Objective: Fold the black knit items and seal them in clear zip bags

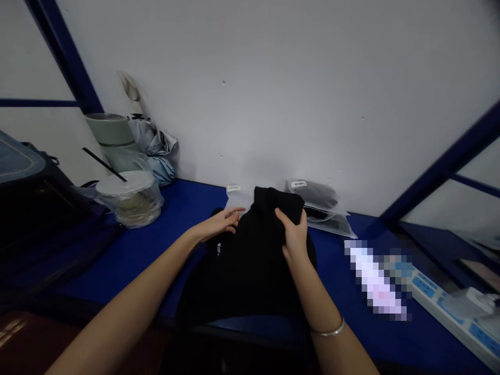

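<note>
A black piece of clothing (258,271) with small white lettering lies bunched on the blue tabletop, its near edge reaching the table's front. My right hand (295,234) grips a raised fold of it near the top, thumb on the near face. At the garment's left side is my left hand (221,225), index finger stretched out and the other fingers loosely bent, with nothing visibly held. Its fingertips are at the edge of the black cloth; whether they press on it I cannot tell. Behind the cloth, a clear plastic bag (236,197) with a white label is partly hidden.
Clear bags with dark contents (320,200) lie behind on the right. A blurred-out bright object (375,281) and a power strip (449,307) are at right. On the left stand a bagged drink cup (130,195) with straw, a green tumbler (111,133) and folded umbrellas (156,140).
</note>
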Demonstrator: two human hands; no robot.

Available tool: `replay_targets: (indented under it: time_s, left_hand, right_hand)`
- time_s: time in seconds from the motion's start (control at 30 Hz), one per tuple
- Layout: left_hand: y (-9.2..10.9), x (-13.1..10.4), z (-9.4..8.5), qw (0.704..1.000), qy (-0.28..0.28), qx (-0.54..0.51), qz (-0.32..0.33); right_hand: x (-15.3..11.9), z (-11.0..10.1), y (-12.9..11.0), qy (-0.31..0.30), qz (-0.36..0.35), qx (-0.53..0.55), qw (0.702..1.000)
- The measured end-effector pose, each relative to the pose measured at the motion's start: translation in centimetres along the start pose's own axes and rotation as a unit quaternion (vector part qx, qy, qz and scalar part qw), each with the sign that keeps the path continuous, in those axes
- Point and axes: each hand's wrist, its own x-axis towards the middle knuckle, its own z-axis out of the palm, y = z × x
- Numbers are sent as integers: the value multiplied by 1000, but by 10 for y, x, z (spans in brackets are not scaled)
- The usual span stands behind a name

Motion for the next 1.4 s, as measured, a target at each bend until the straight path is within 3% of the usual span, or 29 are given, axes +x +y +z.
replay_targets:
  time_s: [0.1, 0.17, 0.33, 0.4, 0.5, 0.6, 0.73, 0.83, 0.93, 1.0, 1.07, 1.13, 1.23, 1.3, 1.4]
  left_hand:
    - [3, -7, 2, 985, -138, 62, -84]
    - [6, -11, 3, 982, -148, 66, -102]
    - [10, -13, -8, 993, -56, -48, -90]
    - [12, -14, -18, 993, -46, -60, -94]
    - [15, -18, -32, 993, -51, -9, -108]
    - [17, -20, -41, 989, -52, 73, -114]
    - [16, -19, -45, 975, -3, 202, -88]
    - [13, -15, -46, 955, 21, 290, -60]
    - [10, -9, -46, 934, 56, 352, -30]
    - [8, -6, -47, 916, 106, 388, 2]
    - [6, -4, -48, 896, 152, 417, 30]
    - [5, -2, -50, 882, 184, 432, 36]
    - [3, -2, -49, 869, 217, 444, 33]
    - [5, -2, -47, 863, 243, 440, 50]
    - [15, -7, -44, 880, 278, 376, 81]
  right_hand:
    - [0, 0, -4, 63, -10, 67, 996]
    - [0, -1, -9, 78, -28, 94, 992]
    - [2, -6, -20, 43, -45, 83, 995]
    - [3, -8, -23, 35, -64, 40, 997]
    - [1, -11, -28, 58, -154, -62, 984]
    - [0, -17, -35, 29, -215, -220, 951]
    - [5, -30, -38, -107, -141, -425, 888]
    - [10, -38, -35, -88, -137, -523, 837]
    - [12, -39, -32, -35, -233, -533, 812]
    - [11, -37, -31, -54, -278, -504, 816]
    - [10, -37, -29, -109, -258, -508, 815]
    - [10, -38, -25, -146, -216, -557, 789]
    - [17, -45, -20, -137, -188, -620, 750]
    - [23, -50, -20, -115, -195, -612, 758]
    - [29, -54, -27, -41, -260, -554, 789]
